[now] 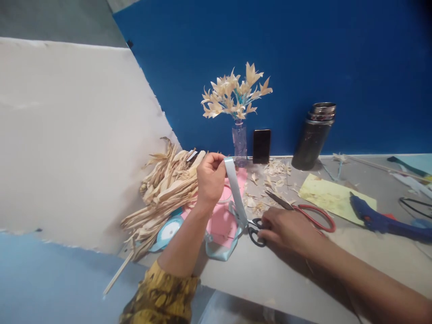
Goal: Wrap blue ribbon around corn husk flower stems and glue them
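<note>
My left hand (209, 179) is raised above the table and pinches the top end of a pale blue ribbon (235, 191), which runs down to a loose loop on the table edge. My right hand (285, 228) rests on the table and grips small black-handled scissors (254, 228), whose blades meet the ribbon low down. Pink paper (224, 220) lies under the ribbon. Red-handled scissors (305, 211) lie just behind my right hand.
A heap of dried corn husks (165, 189) lies left, by a ribbon spool (168, 231). At the blue wall stand a vase of husk flowers (239, 112), a phone (262, 146) and a dark flask (313, 135). Yellow paper (334, 195) and a blue glue gun (381, 218) lie right.
</note>
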A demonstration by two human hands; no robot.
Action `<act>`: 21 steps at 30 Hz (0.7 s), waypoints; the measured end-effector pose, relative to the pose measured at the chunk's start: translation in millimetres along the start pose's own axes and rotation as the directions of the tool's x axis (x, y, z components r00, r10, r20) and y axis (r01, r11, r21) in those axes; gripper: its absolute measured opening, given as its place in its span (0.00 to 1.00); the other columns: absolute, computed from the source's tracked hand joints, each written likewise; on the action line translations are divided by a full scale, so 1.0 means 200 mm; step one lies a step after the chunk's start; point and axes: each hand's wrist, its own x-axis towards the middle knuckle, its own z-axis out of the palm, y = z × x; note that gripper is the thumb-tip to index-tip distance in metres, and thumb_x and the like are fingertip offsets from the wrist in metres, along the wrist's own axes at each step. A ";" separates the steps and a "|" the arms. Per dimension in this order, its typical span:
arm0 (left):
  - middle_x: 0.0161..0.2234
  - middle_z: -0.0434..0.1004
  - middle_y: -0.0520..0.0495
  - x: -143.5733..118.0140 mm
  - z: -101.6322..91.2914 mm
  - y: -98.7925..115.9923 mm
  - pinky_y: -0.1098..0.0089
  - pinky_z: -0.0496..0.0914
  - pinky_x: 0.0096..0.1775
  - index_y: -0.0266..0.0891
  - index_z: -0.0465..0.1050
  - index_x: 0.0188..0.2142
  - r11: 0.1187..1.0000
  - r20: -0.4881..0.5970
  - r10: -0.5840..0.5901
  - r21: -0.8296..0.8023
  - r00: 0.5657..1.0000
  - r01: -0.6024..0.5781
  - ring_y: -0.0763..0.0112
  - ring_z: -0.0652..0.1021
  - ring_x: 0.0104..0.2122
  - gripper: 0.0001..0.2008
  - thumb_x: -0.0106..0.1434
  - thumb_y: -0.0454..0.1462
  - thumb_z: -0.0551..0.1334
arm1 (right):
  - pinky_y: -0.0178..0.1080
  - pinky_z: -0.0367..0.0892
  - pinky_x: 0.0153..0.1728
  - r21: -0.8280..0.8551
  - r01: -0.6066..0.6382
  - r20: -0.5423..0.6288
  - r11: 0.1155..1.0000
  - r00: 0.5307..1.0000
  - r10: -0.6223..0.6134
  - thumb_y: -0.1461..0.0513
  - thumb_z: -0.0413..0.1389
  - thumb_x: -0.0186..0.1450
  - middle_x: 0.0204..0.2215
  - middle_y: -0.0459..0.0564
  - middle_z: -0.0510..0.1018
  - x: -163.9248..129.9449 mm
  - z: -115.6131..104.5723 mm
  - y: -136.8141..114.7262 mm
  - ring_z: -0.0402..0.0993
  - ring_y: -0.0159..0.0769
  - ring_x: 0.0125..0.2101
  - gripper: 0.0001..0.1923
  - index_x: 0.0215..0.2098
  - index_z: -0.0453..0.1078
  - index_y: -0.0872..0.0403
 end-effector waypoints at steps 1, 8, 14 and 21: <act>0.23 0.74 0.54 0.01 0.00 0.00 0.73 0.72 0.26 0.39 0.71 0.31 1.000 0.004 -0.017 -0.005 1.000 0.017 0.73 0.77 0.22 0.08 0.55 0.37 0.68 | 0.37 0.50 0.26 -0.027 0.006 0.039 1.000 0.999 -0.005 0.55 0.57 0.63 0.33 0.52 0.80 0.00 0.00 -0.04 0.75 0.40 0.30 0.10 0.33 0.73 0.53; 0.18 0.68 0.59 0.12 -0.02 -0.05 0.77 0.64 0.18 0.39 0.68 0.29 0.980 -0.077 -0.134 -0.156 0.988 0.121 0.79 0.69 0.15 0.10 0.47 0.35 0.67 | 0.39 0.46 0.25 -0.112 -0.070 0.118 0.991 0.990 0.083 0.64 0.52 0.60 0.27 0.57 0.81 -0.01 -0.02 -0.08 0.74 0.41 0.26 0.09 0.28 0.74 0.56; 0.18 0.70 0.59 0.22 -0.14 -0.04 0.79 0.51 0.15 0.40 0.65 0.28 0.990 -0.210 -0.083 -0.133 0.974 0.055 0.83 0.62 0.12 0.08 0.48 0.35 0.63 | 0.35 0.53 0.26 0.128 -0.045 0.162 0.991 0.987 0.024 0.64 0.54 0.56 0.27 0.49 0.79 -0.03 -0.07 0.16 0.71 0.38 0.27 0.05 0.29 0.73 0.52; 0.18 0.69 0.58 0.18 -0.14 -0.09 0.79 0.56 0.19 0.37 0.70 0.27 0.999 -0.206 -0.017 0.032 0.978 0.024 0.82 0.65 0.15 0.05 0.51 0.35 0.64 | 0.35 0.58 0.27 0.728 -0.152 0.155 0.669 0.986 0.056 0.51 0.59 0.60 0.25 0.46 0.75 0.01 -0.10 0.26 0.66 0.35 0.25 0.15 0.32 0.75 0.54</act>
